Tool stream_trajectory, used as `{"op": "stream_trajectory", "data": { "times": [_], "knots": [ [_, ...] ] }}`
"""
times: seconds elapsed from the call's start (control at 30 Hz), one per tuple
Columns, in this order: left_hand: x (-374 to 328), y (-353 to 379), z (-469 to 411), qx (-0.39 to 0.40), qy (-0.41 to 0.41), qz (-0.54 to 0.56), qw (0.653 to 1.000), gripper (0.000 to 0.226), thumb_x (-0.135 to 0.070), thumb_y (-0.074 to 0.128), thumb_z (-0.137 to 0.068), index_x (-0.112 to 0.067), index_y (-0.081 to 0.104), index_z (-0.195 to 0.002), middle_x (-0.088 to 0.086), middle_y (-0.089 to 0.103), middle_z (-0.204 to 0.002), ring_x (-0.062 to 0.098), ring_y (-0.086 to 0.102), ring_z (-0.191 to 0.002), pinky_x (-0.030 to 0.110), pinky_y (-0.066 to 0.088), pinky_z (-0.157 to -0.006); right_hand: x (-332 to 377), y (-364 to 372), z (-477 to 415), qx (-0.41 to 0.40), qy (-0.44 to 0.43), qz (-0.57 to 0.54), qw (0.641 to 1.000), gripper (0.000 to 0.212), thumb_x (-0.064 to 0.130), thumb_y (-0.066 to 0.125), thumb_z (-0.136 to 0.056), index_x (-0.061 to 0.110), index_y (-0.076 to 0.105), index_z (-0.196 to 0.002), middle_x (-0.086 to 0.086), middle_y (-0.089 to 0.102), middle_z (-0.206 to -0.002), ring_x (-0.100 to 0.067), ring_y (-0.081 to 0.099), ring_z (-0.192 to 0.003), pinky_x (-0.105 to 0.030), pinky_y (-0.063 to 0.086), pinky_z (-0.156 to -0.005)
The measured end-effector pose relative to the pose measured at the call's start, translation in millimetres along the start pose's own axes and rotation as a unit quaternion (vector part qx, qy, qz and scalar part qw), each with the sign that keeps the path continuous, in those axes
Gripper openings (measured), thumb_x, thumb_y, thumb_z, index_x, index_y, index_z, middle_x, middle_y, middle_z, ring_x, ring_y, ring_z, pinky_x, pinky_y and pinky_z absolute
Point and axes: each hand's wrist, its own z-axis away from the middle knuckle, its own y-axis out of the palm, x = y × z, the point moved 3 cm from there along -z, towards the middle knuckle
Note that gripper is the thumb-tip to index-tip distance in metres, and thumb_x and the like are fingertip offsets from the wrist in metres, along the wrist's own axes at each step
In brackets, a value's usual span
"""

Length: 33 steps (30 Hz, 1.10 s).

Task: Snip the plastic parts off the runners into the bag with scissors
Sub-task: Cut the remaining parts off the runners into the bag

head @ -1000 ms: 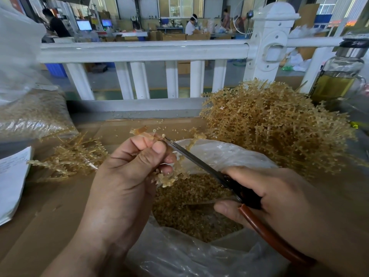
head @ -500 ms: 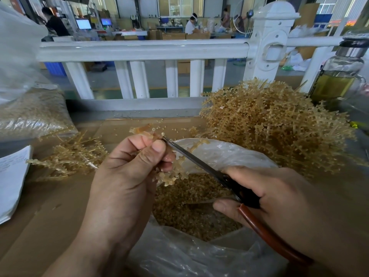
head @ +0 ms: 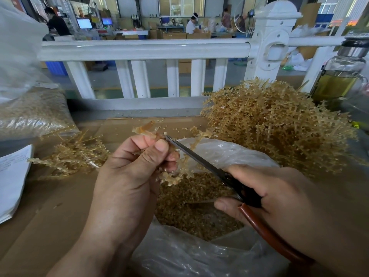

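My left hand (head: 127, 176) pinches a tan plastic runner (head: 144, 129) between thumb and fingers, above the mouth of a clear plastic bag (head: 179, 254). Small tan cut parts (head: 191, 204) fill the bag's bottom. My right hand (head: 279, 200) grips scissors (head: 199, 158) with a black pivot and a brown handle; the blades point up and left, and their tip touches the runner beside my left thumb. The blades look nearly closed. A branch of the runner hangs down below my left fingers, over the bag.
A big heap of uncut runners (head: 275, 124) lies at the right, a smaller pile of runners (head: 73, 154) at the left on the cardboard-covered table (head: 50, 206). A filled bag (head: 34, 112) and papers (head: 12, 176) sit far left. A glass bottle (head: 339, 76) stands by the white railing (head: 143, 49).
The scissors' tip has crept a little up and left along the runner toward my left thumb. Both hands stay almost where they were.
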Motion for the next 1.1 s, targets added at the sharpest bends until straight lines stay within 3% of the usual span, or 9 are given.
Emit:
{"op": "stream_trajectory", "data": {
  "times": [0.63, 0.8, 1.1],
  "knots": [
    [-0.2, -2.6, -1.0, 0.012, -0.014, 0.003, 1.0, 0.02, -0.009, 0.073, -0.083, -0.024, 0.068, -0.07, 0.001, 0.063, -0.073, 0.013, 0.06, -0.067, 0.022, 0.053, -0.063, 1.5, -2.5, 1.3, 0.021, 0.031, 0.01, 0.999, 0.053, 0.078, 0.035, -0.081, 0.03, 0.059, -0.09, 0.01, 0.051, -0.062, -0.008, 0.054, -0.062, -0.028, 0.043, -0.053],
    [0.8, -4.3, -0.7, 0.004, -0.022, 0.009, 1.0, 0.017, -0.008, 0.076, -0.078, -0.022, 0.067, -0.072, 0.002, 0.06, -0.074, 0.014, 0.062, -0.068, 0.023, 0.054, -0.061, 1.1, -1.5, 1.0, 0.033, 0.031, 0.014, 0.999, 0.058, 0.081, 0.032, -0.077, 0.036, 0.059, -0.1, 0.012, 0.055, -0.067, -0.007, 0.056, -0.066, -0.028, 0.045, -0.052],
    [2.2, -6.4, -0.5, 0.008, -0.022, -0.013, 1.0, 0.009, -0.016, 0.071, -0.08, -0.022, 0.068, -0.074, 0.004, 0.061, -0.072, 0.015, 0.061, -0.069, 0.023, 0.054, -0.063, -0.7, 1.3, -0.2, 0.027, 0.022, 0.011, 0.999, 0.058, 0.081, 0.034, -0.079, 0.034, 0.06, -0.1, 0.013, 0.055, -0.066, -0.007, 0.056, -0.063, -0.027, 0.045, -0.051]
  ]
}}
